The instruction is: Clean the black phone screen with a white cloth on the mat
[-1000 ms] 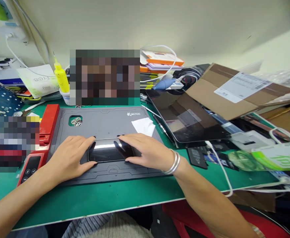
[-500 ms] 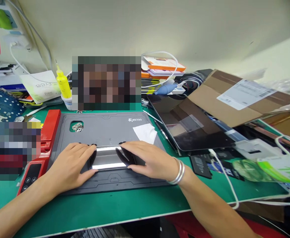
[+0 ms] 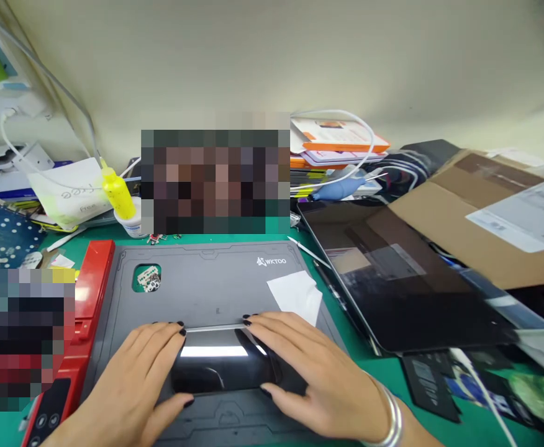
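A smartphone (image 3: pixel 220 367) with a glossy black screen lies crosswise on the grey work mat (image 3: pixel 211 273), a bright strip of light reflected on it. My left hand (image 3: pixel 144 372) grips its left end, fingers along the far edge and thumb at the near edge. Around the right end are the fingers and thumb of my right hand (image 3: pixel 316 379), which has silver bangles at the wrist. A white piece of paper (image 3: pixel 297 295) rests on the mat just beyond my right hand. Both ends of the phone are partly covered by my hands.
Left of the mat stands a red device (image 3: pixel 92 279) with a button panel. Small metal parts (image 3: pixel 149 278) sit in the mat's cutout. A large black-screened tablet (image 3: pixel 393 273) lies at the right, near a cardboard box (image 3: pixel 444 198). Behind are a yellow bottle (image 3: pixel 117 194) and a blue-handled tool (image 3: pixel 340 188).
My view has tipped up and come closer, so the hands, phone and mat appear lower and larger. The reflection on the screen has shifted. Both hands still hold the phone's ends.
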{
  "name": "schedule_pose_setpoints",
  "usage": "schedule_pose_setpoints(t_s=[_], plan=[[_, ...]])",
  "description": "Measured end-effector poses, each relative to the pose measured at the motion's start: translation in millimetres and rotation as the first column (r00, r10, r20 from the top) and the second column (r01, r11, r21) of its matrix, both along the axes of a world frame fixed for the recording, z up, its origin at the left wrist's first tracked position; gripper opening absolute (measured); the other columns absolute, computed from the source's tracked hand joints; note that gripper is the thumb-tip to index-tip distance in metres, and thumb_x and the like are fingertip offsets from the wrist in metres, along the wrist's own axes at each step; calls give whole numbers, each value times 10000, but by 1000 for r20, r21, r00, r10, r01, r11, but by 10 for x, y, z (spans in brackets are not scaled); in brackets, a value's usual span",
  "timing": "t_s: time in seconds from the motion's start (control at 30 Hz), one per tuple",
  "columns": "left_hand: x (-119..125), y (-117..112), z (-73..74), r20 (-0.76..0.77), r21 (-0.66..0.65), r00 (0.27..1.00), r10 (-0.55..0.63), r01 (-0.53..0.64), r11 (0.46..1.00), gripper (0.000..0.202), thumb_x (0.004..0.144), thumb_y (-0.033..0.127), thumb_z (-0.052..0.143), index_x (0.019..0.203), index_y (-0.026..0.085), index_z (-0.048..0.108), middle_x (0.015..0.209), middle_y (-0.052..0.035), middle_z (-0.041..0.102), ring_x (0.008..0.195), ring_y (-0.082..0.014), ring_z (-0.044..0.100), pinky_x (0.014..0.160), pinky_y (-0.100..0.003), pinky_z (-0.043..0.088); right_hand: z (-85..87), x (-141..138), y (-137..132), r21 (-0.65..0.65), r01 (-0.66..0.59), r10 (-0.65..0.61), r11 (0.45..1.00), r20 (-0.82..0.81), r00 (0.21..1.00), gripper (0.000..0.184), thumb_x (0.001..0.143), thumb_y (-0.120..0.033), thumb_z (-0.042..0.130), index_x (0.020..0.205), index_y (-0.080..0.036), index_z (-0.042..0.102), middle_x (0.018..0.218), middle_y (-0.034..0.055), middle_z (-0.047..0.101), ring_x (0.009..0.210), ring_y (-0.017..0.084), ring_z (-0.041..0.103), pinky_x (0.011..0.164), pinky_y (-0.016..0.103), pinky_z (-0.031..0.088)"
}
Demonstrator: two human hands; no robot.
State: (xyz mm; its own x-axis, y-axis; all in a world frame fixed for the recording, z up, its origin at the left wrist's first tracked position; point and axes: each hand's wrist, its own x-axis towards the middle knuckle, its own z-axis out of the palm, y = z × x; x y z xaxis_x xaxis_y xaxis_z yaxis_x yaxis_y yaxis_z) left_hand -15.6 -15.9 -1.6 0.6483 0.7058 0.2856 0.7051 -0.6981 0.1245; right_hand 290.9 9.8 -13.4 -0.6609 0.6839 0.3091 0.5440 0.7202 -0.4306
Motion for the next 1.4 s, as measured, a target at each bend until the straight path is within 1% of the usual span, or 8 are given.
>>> schedule_pose_setpoints(t_s=[0.2, 0.43, 0.5, 0.73, 0.93, 1.2, 1.27, 1.4], plan=[[-41, 8, 28, -16, 23, 1000, 27, -27, 999, 429, 962, 352, 486, 1326, 127, 516, 1221, -135, 688, 1089, -259, 649, 895, -385, 559, -20, -13, 71, -52, -40, 34, 998, -106, 994, 534, 823, -227, 538, 1345, -140, 467, 1223, 146, 646, 1100, 272, 612, 934, 433, 542], [-61, 54, -4, 23, -136, 996, 84, -80, 987, 405, 970, 317, 453, 1346, 168, 477, 1206, -138, 686, 1064, -279, 659, 899, -451, 556, -119, -43, 139, -120, -33, 11, 992, -176, 984, 401, 936, -276, 481, 1316, -150, 506, 1179, 157, 674, 1051, 274, 622, 904, 471, 523], [-72, 88, 1, 65, -241, 989, 133, -113, 964, 390, 977, 330, 436, 1330, 177, 498, 1189, -132, 697, 1060, -283, 662, 915, -474, 545, -128, -81, 156, -136, -15, -9, 991, -177, 984, 374, 941, -273, 474, 1296, -165, 526, 1141, 144, 690, 994, 262, 631, 868, 456, 527], [-79, 160, 65, 128, -375, 968, 218, -156, 914, 445, 981, 424, 422, 1344, 172, 482, 1200, -131, 700, 1133, -301, 646, 990, -543, 498, -120, -130, 171, -181, 5, -36, 983, -166, 985, 354, 927, -249, 493, 1270, -201, 565, 1084, 97, 714, 976, 245, 633, 886, 440, 511], [-63, 261, 102, 254, -493, 927, 277, -122, 862, 450, 895, 453, 548, 1252, 184, 498, 1137, -114, 721, 1066, -251, 692, 951, -461, 557, -130, -101, 185, -171, -4, -22, 985, -149, 989, 393, 898, -258, 537, 1283, -186, 572, 1100, 100, 712, 988, 243, 629, 901, 430, 514], [-40, 380, 176, 489, -488, 801, 346, -78, 869, 531, 805, 476, 684, 1204, 185, 489, 1134, -134, 702, 1065, -260, 688, 935, -478, 566, -194, -62, 198, -124, 2, -21, 992, -148, 989, 428, 883, -338, 583, 1281, -180, 575, 1201, 132, 676, 1054, 272, 620, 923, 470, 521], [-45, 450, 243, 574, -444, 737, 358, -87, 892, 528, 816, 486, 669, 1194, 186, 455, 1109, -137, 689, 1059, -259, 688, 917, -465, 573, -209, -49, 209, -102, 31, -47, 994, -164, 985, 413, 888, -338, 575, 1273, -187, 577, 1227, 136, 666, 1101, 282, 611, 952, 488, 509], [4, 596, 450, 727, -303, 610, 316, -128, 944, 581, 843, 516, 644, 1263, 242, 350, 1215, -112, 606, 1157, -233, 635, 1027, -453, 513, -224, -16, 239, -58, 90, -100, 994, -199, 975, 366, 908, -324, 550, 1249, -195, 583, 1189, 128, 679, 1126, 281, 610, 980, 496, 496]])
